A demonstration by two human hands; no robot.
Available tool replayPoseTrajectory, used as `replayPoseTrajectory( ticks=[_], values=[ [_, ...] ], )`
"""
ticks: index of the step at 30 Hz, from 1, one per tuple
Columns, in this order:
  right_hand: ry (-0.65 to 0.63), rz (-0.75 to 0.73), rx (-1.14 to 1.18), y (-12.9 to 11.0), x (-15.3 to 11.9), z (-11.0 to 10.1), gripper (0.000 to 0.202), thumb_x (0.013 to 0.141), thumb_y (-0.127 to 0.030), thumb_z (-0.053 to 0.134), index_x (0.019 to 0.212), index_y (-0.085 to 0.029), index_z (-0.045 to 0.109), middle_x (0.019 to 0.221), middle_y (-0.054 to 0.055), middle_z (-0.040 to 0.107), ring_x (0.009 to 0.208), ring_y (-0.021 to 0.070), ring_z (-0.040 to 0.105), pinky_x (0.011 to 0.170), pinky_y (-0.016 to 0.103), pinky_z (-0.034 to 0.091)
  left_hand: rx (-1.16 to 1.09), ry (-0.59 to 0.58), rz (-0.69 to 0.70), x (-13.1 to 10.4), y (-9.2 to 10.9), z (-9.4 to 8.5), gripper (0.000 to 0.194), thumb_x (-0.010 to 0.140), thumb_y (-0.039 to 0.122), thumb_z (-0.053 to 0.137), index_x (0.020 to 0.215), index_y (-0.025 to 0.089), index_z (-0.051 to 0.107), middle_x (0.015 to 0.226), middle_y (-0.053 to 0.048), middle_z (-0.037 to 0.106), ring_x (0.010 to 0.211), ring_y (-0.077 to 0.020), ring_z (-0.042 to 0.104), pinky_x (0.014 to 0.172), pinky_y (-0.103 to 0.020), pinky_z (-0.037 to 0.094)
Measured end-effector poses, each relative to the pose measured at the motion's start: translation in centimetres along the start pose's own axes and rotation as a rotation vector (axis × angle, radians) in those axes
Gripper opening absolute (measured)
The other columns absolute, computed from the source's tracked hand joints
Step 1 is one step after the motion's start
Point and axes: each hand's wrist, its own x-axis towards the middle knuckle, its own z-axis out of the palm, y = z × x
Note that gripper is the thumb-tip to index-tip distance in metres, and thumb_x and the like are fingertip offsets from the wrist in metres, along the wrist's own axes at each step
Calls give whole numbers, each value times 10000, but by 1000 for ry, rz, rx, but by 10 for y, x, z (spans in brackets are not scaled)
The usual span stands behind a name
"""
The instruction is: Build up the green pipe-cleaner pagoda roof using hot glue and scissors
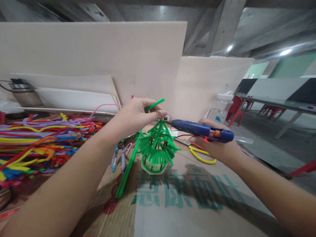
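Observation:
A small pavilion-like model (pixel 159 144) with tiers of green pipe-cleaner pieces stands upright on the cardboard. Above and left of its peak, my left hand (pixel 138 117) is closed, pinching a short green pipe cleaner (pixel 155 104) that points up and right. My right hand (pixel 217 144) is wrapped round a blue glue gun (pixel 202 130). The gun's nozzle points left, close to the model's top and my left fingertips; whether it touches is unclear. Long green pipe cleaners (pixel 128 171) lie left of the model.
Many coloured pipe cleaners (pixel 37 141) are heaped at the left. Yellow-handled scissors (pixel 202 156) lie beneath my right hand. Pens (pixel 115 159) and small tools lie left of the model. A clear bottle (pixel 221 107) stands behind the gun, before upright white boards (pixel 148 65).

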Motion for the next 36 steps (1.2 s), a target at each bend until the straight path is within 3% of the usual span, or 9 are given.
replayPoseTrajectory(
  ticks=[5, 11, 17, 21, 25, 28, 30, 32, 36],
  values=[
    [-19, -13, -18, 5, 0, 0, 289, 723, -474, 765, 698, -249, 585, 578, -6, 547, 528, 163, 508, 492, 291, 345, -13, -5, -4, 0, -1, 0, 259, 842, 398, 639, 823, 166, 753, 654, 4, 638, 627, -123, 537, 594, -237, 381],
    [-89, -79, -38, 13, 0, -1, 245, 757, -467, 751, 834, -258, 649, 785, 26, 690, 665, 195, 610, 553, 299, 411, 0, 3, -34, 1, -3, -1, 292, 823, 428, 642, 833, 155, 746, 679, -2, 644, 658, -137, 546, 615, -250, 381],
    [-243, -4, 163, 14, 5, -6, 284, 750, -502, 744, 803, -233, 670, 777, 27, 718, 712, 217, 667, 627, 314, 507, -9, 11, -69, 3, -9, -1, 311, 802, 446, 650, 834, 147, 731, 704, -11, 650, 693, -152, 559, 656, -265, 396],
    [-144, 51, 187, 33, 9, -12, 360, 874, -558, 589, 816, -226, 715, 853, 47, 746, 902, 246, 689, 821, 346, 526, -34, -13, -88, 6, -20, 0, 345, 815, 487, 644, 903, 161, 711, 753, -23, 652, 714, -164, 567, 659, -274, 414],
    [-73, 206, 114, 66, 22, -9, 433, 919, -564, 507, 805, -208, 725, 933, 62, 754, 1001, 247, 669, 859, 340, 517, -133, 132, -13, 9, -25, -5, 432, 889, 582, 545, 1028, 181, 625, 877, -47, 630, 719, -148, 540, 617, -261, 410],
    [-99, 380, 16, 98, 41, 3, 383, 863, -530, 603, 1021, -203, 724, 986, 69, 751, 970, 253, 667, 743, 329, 536, -344, 223, -69, 5, -13, -18, 380, 979, 550, 410, 1033, 201, 551, 783, -3, 539, 548, -66, 387, 512, -226, 305],
    [-126, 431, -31, 118, 54, 14, 350, 817, -432, 699, 1017, -146, 727, 951, 95, 749, 911, 257, 670, 744, 337, 528, -458, 170, -129, -2, 2, -28, 251, 1009, 426, 422, 1117, 219, 515, 775, 38, 507, 518, -12, 284, 532, -203, 254],
    [-173, 467, -65, 133, 64, 27, 312, 853, -372, 690, 1017, -108, 713, 974, 113, 734, 903, 245, 667, 781, 347, 534, -546, 133, -147, -9, 18, -34, 162, 974, 359, 498, 1069, 232, 534, 722, 63, 483, 480, 1, 252, 516, -207, 241],
    [-285, 510, -128, 148, 71, 50, 325, 948, -362, 600, 1203, -162, 616, 1208, 83, 636, 1020, 227, 641, 864, 419, 552, -559, 114, -85, -27, 45, -30, 119, 890, 278, 564, 823, 197, 618, 675, 30, 563, 551, -68, 501, 565, -260, 386]
  ],
)
